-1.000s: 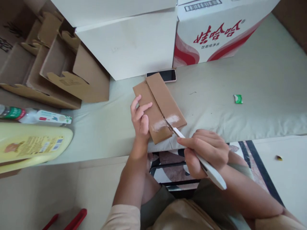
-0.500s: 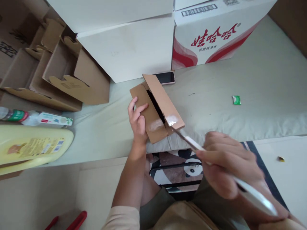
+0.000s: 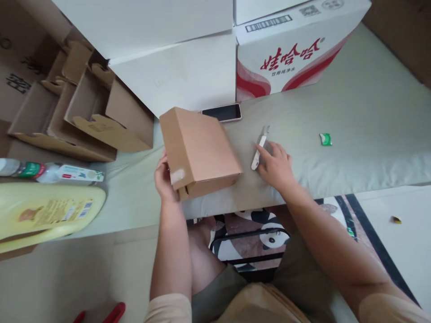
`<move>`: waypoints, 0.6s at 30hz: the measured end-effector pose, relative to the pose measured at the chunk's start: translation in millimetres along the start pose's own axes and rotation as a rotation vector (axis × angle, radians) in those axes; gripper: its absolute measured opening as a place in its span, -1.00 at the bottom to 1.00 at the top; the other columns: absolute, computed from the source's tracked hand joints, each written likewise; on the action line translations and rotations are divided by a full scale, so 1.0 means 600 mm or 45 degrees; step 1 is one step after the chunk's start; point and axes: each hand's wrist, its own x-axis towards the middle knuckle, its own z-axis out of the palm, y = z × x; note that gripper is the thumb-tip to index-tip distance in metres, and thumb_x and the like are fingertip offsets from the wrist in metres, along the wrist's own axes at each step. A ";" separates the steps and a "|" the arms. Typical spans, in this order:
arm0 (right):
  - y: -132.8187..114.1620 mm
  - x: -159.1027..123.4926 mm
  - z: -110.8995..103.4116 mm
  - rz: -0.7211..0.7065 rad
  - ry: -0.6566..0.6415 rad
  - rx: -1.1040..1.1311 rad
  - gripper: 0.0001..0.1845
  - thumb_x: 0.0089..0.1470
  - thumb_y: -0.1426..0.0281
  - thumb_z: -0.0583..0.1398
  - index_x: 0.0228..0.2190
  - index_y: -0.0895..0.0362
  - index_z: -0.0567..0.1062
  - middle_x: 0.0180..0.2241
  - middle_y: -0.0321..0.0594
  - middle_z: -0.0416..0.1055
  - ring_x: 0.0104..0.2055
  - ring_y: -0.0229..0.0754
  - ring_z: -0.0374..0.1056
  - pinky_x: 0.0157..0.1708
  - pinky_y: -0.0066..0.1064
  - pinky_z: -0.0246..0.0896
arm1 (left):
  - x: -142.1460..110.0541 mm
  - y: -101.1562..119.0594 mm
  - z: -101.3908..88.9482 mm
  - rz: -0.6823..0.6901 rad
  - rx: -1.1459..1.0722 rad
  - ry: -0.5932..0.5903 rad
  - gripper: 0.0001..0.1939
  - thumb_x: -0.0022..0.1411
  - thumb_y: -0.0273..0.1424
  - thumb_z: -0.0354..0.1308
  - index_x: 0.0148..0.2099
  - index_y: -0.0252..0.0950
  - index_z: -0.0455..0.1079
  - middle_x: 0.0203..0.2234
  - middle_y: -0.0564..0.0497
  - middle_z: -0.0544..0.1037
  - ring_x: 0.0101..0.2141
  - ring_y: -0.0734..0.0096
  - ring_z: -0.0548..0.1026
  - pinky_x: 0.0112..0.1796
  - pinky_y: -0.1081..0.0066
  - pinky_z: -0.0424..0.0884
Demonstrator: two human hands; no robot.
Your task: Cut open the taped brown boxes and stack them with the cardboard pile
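My left hand (image 3: pixel 165 177) grips the left side of a small brown cardboard box (image 3: pixel 205 141), tilted above the pale green cloth. Its fingers are partly hidden behind the box. A strip of clear tape shines on the box's near left corner. Right of the box, a knife with a white handle (image 3: pixel 257 154) lies on the cloth, its thin blade pointing away from me. My right hand (image 3: pixel 278 167) rests beside it with fingers apart, the index fingertip at the handle.
Behind the box lie a phone (image 3: pixel 224 112) and large white cartons (image 3: pixel 175 76). Open cardboard boxes (image 3: pixel 111 121), a bottle (image 3: pixel 33 169) and a yellow jug (image 3: pixel 50 208) stand left. A green packet (image 3: pixel 325 139) lies right; red handles (image 3: pixel 114 312) show below.
The knife went from my right hand, near my body, down onto the cloth, and those fingers have opened. My left hand has turned the box and shifted it left.
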 end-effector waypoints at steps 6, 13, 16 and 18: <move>-0.006 -0.016 0.007 -0.372 -0.272 0.138 -0.06 -0.02 0.18 0.31 0.37 0.17 0.34 0.44 0.19 0.18 0.54 0.58 -0.18 0.39 0.56 -0.33 | -0.021 0.011 0.005 -0.242 -0.080 -0.121 -0.39 -0.01 0.16 0.39 -0.13 -0.22 0.64 -0.10 -0.13 0.69 -0.03 0.05 0.63 -0.05 0.21 0.54; -0.006 -0.012 0.020 -0.356 0.040 0.768 -0.60 0.11 0.02 0.30 -0.26 0.10 0.54 -0.31 -0.09 0.57 -0.22 0.04 0.50 -0.20 -0.11 0.44 | -0.023 0.012 0.032 -0.205 -0.053 -0.115 -0.49 -0.15 -0.26 0.55 -0.11 -0.25 0.58 -0.35 0.02 0.61 -0.45 0.48 0.47 -0.39 0.45 0.39; -0.014 -0.008 0.021 -0.249 0.156 0.869 -0.58 -0.02 0.02 0.40 -0.40 0.08 0.48 -0.43 -0.20 0.48 -0.41 -0.13 0.37 -0.38 -0.29 0.31 | -0.022 0.008 0.032 -0.255 -0.104 -0.138 -0.52 -0.10 -0.27 0.51 -0.09 -0.23 0.53 -0.35 0.03 0.59 -0.42 0.44 0.51 -0.33 0.43 0.43; -0.018 -0.009 0.021 -0.165 0.263 0.893 -0.55 -0.10 0.03 0.45 -0.35 0.08 0.51 -0.39 -0.20 0.49 -0.39 -0.13 0.36 -0.39 -0.30 0.28 | -0.025 0.005 0.030 -0.279 -0.136 -0.205 -0.46 -0.07 -0.20 0.51 -0.02 -0.18 0.48 -0.24 0.00 0.62 -0.27 0.31 0.60 -0.20 0.35 0.50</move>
